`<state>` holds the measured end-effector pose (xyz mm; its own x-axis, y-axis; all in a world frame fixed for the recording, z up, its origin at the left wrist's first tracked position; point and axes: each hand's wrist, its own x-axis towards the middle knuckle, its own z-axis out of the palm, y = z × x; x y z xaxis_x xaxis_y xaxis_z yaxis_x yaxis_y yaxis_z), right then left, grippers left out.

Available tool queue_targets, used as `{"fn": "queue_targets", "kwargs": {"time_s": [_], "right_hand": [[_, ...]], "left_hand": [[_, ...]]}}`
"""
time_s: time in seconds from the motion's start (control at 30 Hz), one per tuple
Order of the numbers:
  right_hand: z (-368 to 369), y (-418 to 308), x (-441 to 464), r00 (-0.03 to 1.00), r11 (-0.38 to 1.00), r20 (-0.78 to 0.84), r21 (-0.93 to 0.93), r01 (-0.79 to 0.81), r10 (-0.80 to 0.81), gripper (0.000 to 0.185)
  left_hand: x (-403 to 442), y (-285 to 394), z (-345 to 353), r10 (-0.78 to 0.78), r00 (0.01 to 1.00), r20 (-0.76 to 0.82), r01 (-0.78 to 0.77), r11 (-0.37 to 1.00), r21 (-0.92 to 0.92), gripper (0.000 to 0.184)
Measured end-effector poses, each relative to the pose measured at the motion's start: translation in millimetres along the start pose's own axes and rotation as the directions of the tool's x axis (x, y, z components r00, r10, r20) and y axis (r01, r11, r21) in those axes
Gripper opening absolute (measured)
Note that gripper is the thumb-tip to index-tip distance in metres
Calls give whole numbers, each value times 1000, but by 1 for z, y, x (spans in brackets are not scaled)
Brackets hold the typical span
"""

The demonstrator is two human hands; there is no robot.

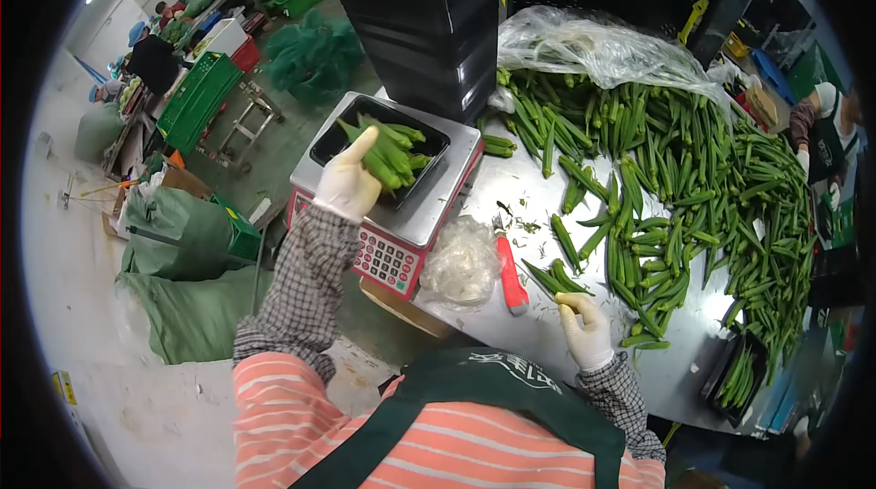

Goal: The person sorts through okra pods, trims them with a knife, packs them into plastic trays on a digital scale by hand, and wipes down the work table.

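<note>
Okra bunch [392,159]: clamped in outstretched left hand [350,177] at tray [435,144]. Can't tell grip of curled right hand [585,329], near edge of table [686,357]; room rightward.

White gloves [347,190], checked grey oversleeves [306,275], a white-striped coral shirt [493,443], a dark green apron [557,409] with white lettering [516,369].

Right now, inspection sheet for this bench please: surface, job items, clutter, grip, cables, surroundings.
Surface: metal table, littered with small scraps.
Job's things: okra heaped on the table; black tray on the scale.
Clutter: crumpled plastic bag, red-handled tool beside it.
Grip: gloved left hand holding okra over the tray; gloved right hand at an okra pod, hold unclear.
Cables: nothing seen.
Surroundings: tall black stack beyond the scale; green crates, people in background.
</note>
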<state>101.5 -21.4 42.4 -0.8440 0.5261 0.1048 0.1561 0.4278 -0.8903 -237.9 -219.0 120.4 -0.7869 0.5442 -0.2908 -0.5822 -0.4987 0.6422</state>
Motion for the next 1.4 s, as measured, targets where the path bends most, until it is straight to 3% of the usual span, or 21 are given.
{"fn": "queue_targets", "kwargs": {"time_s": [0.1,0.17,0.3,0.43,0.5,0.57,0.63,0.73,0.83,0.93,0.97,1.03,1.1,1.27,1.37,1.4], "right_hand": [[-1,-1,6,999,998,-4,50,-46,46,15],[-2,10,8,999,999,-11,22,-33,33,14],[-2,15,13,999,997,0,-63,-53,53,14],[-6,20,22,999,975,49,-221,4,7,13],[-2,19,27,997,968,74,-252,1,18,12],[1,14,31,995,970,75,-237,-52,72,11],[6,6,45,993,971,117,-237,30,-2,12],[19,-18,78,985,957,140,-259,132,-98,13],[36,-49,119,975,953,187,-254,167,-121,16],[59,-72,163,959,936,225,-267,230,-171,25],[66,-81,176,961,934,236,-287,211,-144,31],[84,-96,199,970,953,221,-261,155,-97,38],[105,-87,226,968,959,216,-219,177,-130,45],[141,-95,260,972,947,194,-313,-66,132,51],[146,-96,267,969,920,214,-391,-30,122,44],[147,-96,264,989,905,145,-420,66,-5,36]], "left_hand": [[-21,33,-40,53,992,-113,-44,996,81,23],[-48,52,-26,153,969,-191,-142,987,70,58],[-56,85,-50,392,910,-133,-375,917,134,45],[-58,99,-52,519,854,28,-476,758,446,43],[-57,102,-47,592,803,68,-448,526,723,37],[-53,105,-54,572,789,224,-432,259,864,31],[-48,104,-53,526,817,237,-410,240,880,27],[-42,96,-49,442,804,398,-435,-17,900,21],[-39,78,-44,299,747,594,-557,-206,804,19],[-24,48,-55,103,587,803,-726,-374,578,28],[-23,42,-55,23,600,800,-710,-446,546,34],[-20,28,-62,54,589,806,-656,-552,516,39],[-17,27,-68,52,568,822,-701,-493,515,42],[-16,36,-75,243,514,822,-734,-372,569,32],[-12,50,-80,330,518,789,-695,-375,613,29],[-11,55,-80,358,499,789,-690,-387,612,28]]}}
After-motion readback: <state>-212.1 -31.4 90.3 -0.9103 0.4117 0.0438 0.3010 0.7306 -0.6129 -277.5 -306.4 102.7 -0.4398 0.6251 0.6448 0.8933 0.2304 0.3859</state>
